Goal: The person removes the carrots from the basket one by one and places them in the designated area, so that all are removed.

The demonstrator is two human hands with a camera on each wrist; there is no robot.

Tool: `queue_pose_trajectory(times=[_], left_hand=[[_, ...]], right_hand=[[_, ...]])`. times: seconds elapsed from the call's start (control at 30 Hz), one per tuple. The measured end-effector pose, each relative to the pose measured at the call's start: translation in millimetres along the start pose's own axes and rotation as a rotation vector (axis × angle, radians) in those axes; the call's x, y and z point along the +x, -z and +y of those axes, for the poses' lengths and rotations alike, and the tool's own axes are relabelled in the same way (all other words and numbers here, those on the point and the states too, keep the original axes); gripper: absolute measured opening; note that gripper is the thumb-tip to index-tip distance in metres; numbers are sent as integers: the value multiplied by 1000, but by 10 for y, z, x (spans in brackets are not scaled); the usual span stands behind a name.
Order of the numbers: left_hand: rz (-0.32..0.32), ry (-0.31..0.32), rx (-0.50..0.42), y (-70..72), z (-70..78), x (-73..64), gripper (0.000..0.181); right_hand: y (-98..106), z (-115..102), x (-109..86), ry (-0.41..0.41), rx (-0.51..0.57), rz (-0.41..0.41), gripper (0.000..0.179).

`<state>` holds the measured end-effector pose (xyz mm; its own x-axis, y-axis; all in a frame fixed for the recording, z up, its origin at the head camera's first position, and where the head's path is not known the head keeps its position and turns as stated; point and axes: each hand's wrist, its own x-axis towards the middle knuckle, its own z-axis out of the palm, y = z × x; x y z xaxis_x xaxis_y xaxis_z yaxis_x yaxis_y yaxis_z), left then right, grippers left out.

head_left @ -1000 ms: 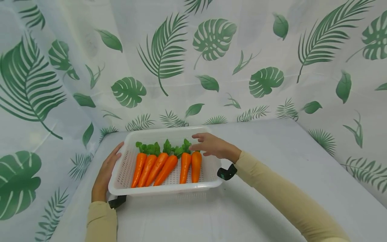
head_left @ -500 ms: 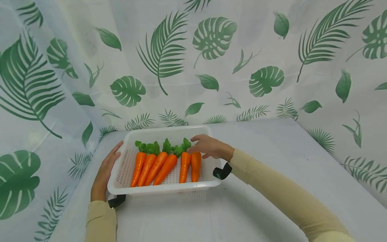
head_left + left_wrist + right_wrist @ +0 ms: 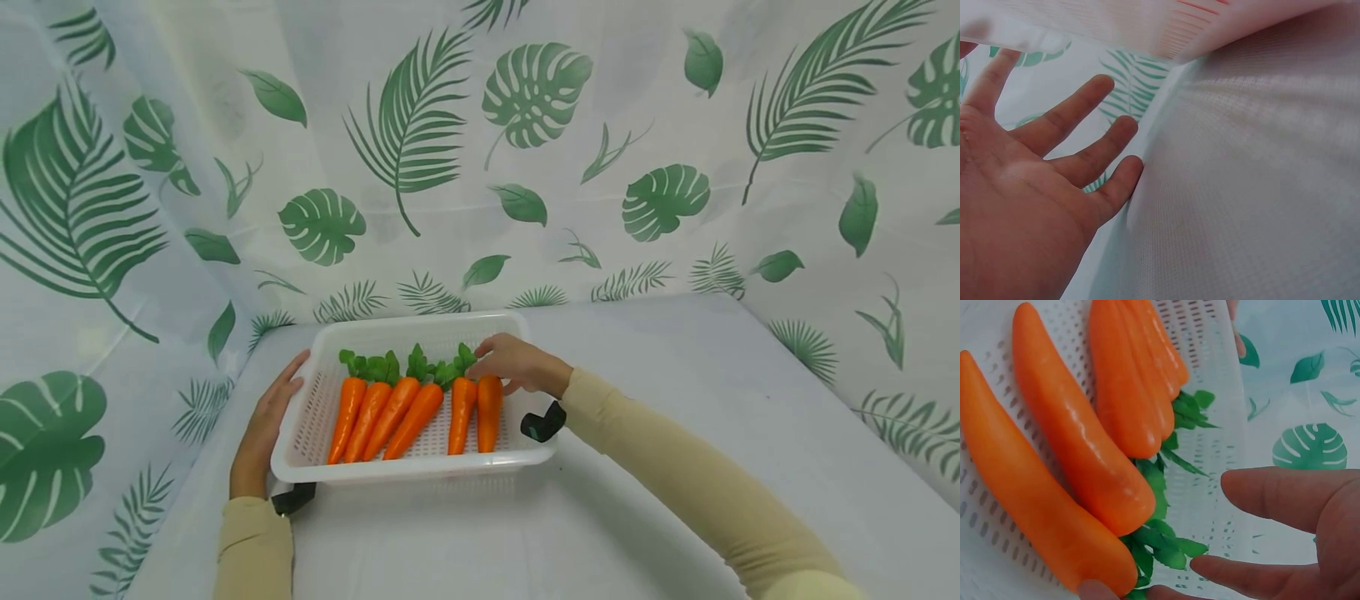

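A white plastic basket (image 3: pixel 480 461) with slotted walls holds several orange carrots (image 3: pixel 347 421) with green leafy tops. My right hand (image 3: pixel 517 364) reaches over the basket's right side. Its thumb and fingers stand on either side of the leafy end of the rightmost carrot (image 3: pixel 489 417). In the right wrist view, a fingertip overlaps this carrot (image 3: pixel 1029 500), while other fingers extend over the leaves (image 3: pixel 1166 550). My left hand (image 3: pixel 268 417) rests along the basket's left side with fingers extended. Seen in the left wrist view, that hand (image 3: pixel 1029 181) has its fingers spread beneath the basket's rim.
The basket stands on a table with a white cover (image 3: pixel 675 392). White curtains (image 3: pixel 450 167) printed with green leaves surround the table at the back and both sides. Each wrist carries a small black camera, one (image 3: pixel 543 422) near the basket's right rim.
My right hand has moved left and slightly down onto the rightmost carrot's leafy end, its fingers drawing closer together. The left hand, basket and carrots keep their places.
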<state>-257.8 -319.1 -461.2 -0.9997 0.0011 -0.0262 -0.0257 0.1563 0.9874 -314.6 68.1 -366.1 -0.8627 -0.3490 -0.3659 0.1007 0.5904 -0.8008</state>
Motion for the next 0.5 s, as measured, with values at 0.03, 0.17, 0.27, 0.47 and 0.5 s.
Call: queue_pose_trajectory(times=[0.03, 0.17, 0.27, 0.47, 0.5], left_hand=[[-1, 2, -3, 2, 0, 0, 61], [-9, 3, -14, 4, -3, -3, 60], [-12, -10, -15, -4, -7, -2, 60], [-7, -19, -14, -14, -2, 1, 60], [-6, -20, -15, -18, -1, 0, 60]], right_hand=[[-6, -1, 8, -2, 1, 4, 56], [-28, -3, 31, -13, -3, 13, 48], [-54, 6, 48, -18, -14, 19, 43], [-156, 43, 106, -25, -54, 40, 40], [-173, 52, 115, -25, -60, 45, 41]])
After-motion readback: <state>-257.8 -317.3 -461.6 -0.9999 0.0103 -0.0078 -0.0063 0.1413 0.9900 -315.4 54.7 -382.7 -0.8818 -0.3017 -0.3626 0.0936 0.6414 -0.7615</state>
